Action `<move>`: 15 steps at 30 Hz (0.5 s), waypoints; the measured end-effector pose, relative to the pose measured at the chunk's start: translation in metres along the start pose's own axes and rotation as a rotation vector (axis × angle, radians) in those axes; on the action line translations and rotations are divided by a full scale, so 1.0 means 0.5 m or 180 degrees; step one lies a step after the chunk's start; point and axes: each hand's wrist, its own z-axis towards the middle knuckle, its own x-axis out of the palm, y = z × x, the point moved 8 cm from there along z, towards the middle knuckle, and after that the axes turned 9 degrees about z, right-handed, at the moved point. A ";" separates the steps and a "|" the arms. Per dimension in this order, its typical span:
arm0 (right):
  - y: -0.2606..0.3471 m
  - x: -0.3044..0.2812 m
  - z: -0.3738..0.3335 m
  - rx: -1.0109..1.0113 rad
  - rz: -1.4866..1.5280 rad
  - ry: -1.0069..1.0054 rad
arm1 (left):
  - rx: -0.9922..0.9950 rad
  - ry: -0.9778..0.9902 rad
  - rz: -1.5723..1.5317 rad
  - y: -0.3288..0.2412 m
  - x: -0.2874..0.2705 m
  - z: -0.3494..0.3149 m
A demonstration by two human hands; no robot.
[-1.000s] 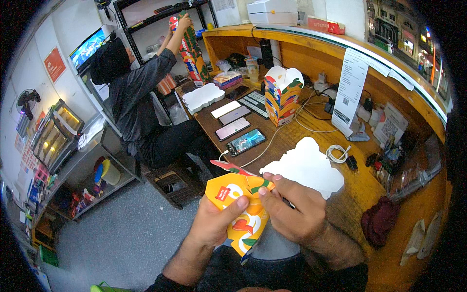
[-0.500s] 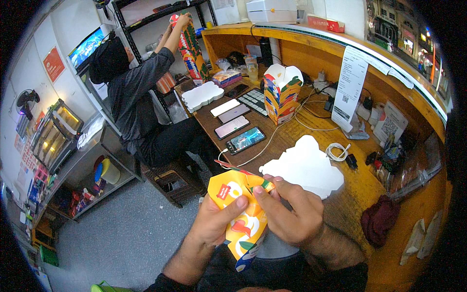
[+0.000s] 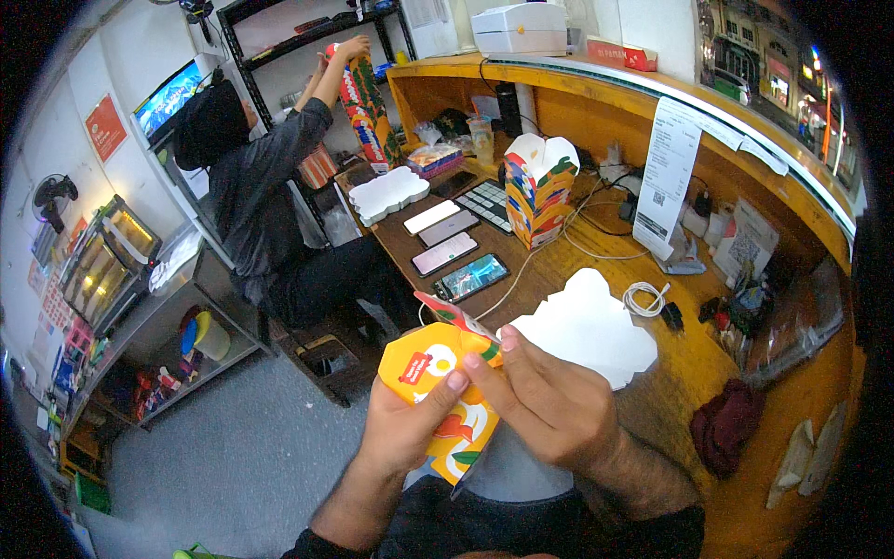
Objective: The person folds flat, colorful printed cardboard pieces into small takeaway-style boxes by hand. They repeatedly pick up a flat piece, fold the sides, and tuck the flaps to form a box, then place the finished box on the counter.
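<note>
In front of my lap I hold a yellow takeaway box (image 3: 466, 433) with a food print, partly folded. My left hand (image 3: 405, 424) grips its left side, thumb pressed on the printed face. With bent fingers my right hand (image 3: 559, 401) pinches the upper right edge, where a red and green flap (image 3: 456, 317) stands up. Just beyond my right hand, white flat carton blanks (image 3: 587, 326) lie on the wooden desk (image 3: 684, 363). Farther back, a nest of folded boxes (image 3: 540, 196) stands upright with white flaps on top.
Several phones (image 3: 472, 277) and a keyboard (image 3: 486, 203) lie on the desk, with a coiled white cable (image 3: 644, 300) to the right. More blanks (image 3: 386, 194) lie farther back. At the left a seated co-worker (image 3: 265, 186) handles a tall stack of boxes (image 3: 366, 112). A receipt (image 3: 666, 177) hangs from the shelf.
The box in my hands has shifted slightly left and turned, and its red flap shows more. My right fingers have moved a little left along its edge.
</note>
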 end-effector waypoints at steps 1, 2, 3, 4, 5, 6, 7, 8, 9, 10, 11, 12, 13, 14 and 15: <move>-0.001 0.002 0.001 -0.0024 0.0068 0.0053 | 0.0001 -0.0060 0.0059 0.000 -0.005 -0.001; -0.002 0.005 0.003 -0.0048 0.0137 0.0105 | 0.0003 -0.0121 0.0119 0.000 -0.011 -0.001; -0.005 0.006 0.004 -0.0072 0.0206 0.0158 | 0.0022 -0.0103 0.0068 -0.001 -0.015 -0.001; -0.019 0.005 0.001 0.0059 0.0593 0.0046 | 0.0032 -0.0083 0.0016 0.000 -0.020 -0.002; -0.039 0.008 -0.004 0.0191 0.0978 -0.0067 | 0.0042 -0.0062 -0.0037 0.000 -0.023 -0.003; -0.055 0.009 -0.009 0.0324 0.1361 -0.0181 | -0.0018 -0.0038 0.0033 0.003 -0.021 -0.004; -0.075 0.015 -0.012 0.0691 0.1712 -0.0132 | -0.0080 -0.0013 0.0093 0.005 -0.018 -0.006; -0.092 0.023 -0.018 0.1062 0.2058 -0.0085 | -0.0142 0.0015 0.0152 0.009 -0.016 -0.007; -0.107 0.032 -0.025 0.1436 0.2398 -0.0038 | -0.0173 0.0043 0.0196 0.012 -0.015 -0.007; -0.119 0.040 -0.029 0.1696 0.2914 -0.0179 | -0.0192 0.0070 0.0253 0.015 -0.015 -0.007; -0.131 0.056 -0.032 0.1952 0.3430 -0.0324 | -0.0209 0.0097 0.0312 0.018 -0.015 -0.007; -0.142 0.069 -0.038 0.2203 0.3948 -0.0474 | -0.0177 0.0094 0.0294 0.022 -0.019 -0.012; -0.144 0.071 -0.038 0.2116 0.3762 -0.0142 | -0.0138 0.0119 0.0247 0.029 -0.022 -0.015; -0.145 0.072 -0.038 0.2008 0.3819 -0.0145 | -0.0098 0.0141 0.0203 0.031 -0.022 -0.014; -0.145 0.077 -0.040 0.1897 0.3877 -0.0146 | 0.0002 0.0260 0.0070 0.018 -0.009 -0.013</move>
